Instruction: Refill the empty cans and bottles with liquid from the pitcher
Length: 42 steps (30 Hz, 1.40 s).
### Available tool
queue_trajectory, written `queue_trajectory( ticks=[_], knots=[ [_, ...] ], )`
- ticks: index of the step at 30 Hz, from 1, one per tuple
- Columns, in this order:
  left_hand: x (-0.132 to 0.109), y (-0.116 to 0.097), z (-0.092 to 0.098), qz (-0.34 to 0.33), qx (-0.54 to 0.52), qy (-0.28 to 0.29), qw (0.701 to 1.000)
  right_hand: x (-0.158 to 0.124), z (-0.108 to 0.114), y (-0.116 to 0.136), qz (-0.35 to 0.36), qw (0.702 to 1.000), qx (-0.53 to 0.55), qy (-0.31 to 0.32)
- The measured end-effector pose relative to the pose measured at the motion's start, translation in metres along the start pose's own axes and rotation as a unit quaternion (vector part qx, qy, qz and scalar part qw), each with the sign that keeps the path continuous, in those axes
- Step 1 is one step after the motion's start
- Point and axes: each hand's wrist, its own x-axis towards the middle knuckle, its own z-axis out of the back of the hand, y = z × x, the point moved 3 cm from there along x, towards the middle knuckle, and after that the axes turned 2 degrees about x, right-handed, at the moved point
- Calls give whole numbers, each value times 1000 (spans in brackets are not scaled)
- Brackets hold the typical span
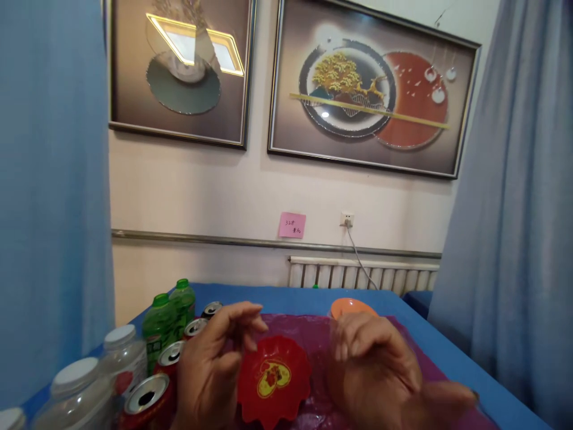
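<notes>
My left hand (215, 364) is raised over the table with its fingers loosely curled and apart, holding nothing. My right hand (376, 370) hovers to the right, fingers bent downward and slightly spread, also with nothing in it. Between the two hands lies a red scalloped plastic dish (274, 379) with a yellow emblem, resting on a purple mat (308, 331). An orange dish (351, 307) sits just beyond my right hand's fingertips.
Along the table's left side stand red drink cans (145, 397), two green bottles (162, 328) and clear white-lidded jars (78, 391). The blue table (286, 294) meets a wall with a radiator (362, 275), framed pictures and blue curtains on both sides.
</notes>
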Motion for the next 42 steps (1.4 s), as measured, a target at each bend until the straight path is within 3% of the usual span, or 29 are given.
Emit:
queue_trajectory(
  ticks=[3, 7, 10, 14, 23, 30, 42],
  knots=[
    [11, 31, -4, 75, -14, -23, 997, -12, 14, -35, -94, 995, -29, -25],
    [28, 71, -14, 226, -39, -32, 973, -26, 38, -93, -275, 949, -145, -55],
    [33, 80, -16, 249, -77, -44, 964, -26, 49, -111, -329, 925, -178, -65],
    [31, 77, -17, 245, -91, -34, 965, -19, 51, -107, -344, 921, -148, -107],
    [23, 69, -33, 229, -65, 9, 971, -14, 49, -105, -360, 920, -119, -99],
    [15, 77, -40, 226, -52, 34, 972, -14, 50, -106, -352, 924, -116, -95],
    [13, 76, -46, 232, -47, 44, 970, -20, 46, -112, -353, 924, -126, -78]
  ],
)
